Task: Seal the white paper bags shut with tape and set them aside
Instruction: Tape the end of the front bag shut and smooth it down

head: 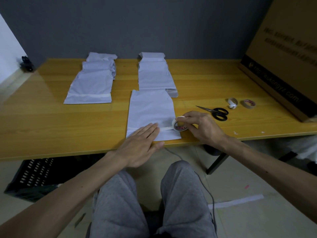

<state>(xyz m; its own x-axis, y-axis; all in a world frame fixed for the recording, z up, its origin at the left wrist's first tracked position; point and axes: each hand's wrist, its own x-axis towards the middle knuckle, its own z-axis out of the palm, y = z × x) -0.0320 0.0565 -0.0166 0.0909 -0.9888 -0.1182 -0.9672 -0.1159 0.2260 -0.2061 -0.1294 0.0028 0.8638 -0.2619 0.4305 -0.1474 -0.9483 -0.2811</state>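
Nearest the camera, two knees in grey trousers (pixel 120 203) sit below the edge of the wooden surface (pixel 51 117), and both bare forearms reach forward over them. The left hand (pixel 139 145) lies flat, palm down, its fingers (pixel 149 129) straight and together – released, gripping nothing – pressing on the near left part of a white paper bag (pixel 151 109). The thumb hangs just over the surface's near edge.

At three o'clock from that hand, the right hand (pixel 204 127) is arched with the wrist raised, its fingers (pixel 187 115) and thumb curled round a tape roll (pixel 179 125) that stands on edge at the bag's right border. A strip of tape (pixel 166 129) runs from the roll leftward across the bag to the left fingertips.

At two o'clock from the bag lie black-handled scissors (pixel 216 111), blades pointing left, and beyond them two small cardboard tape cores (pixel 232 103) side by side. At twelve o'clock a pile of white bags (pixel 154 73) touches the near bag's far edge; at ten o'clock – well apart – a second pile (pixel 92 83) lies with a taped band across its top bag. A big cardboard box (pixel 283 57) stands at the far right.
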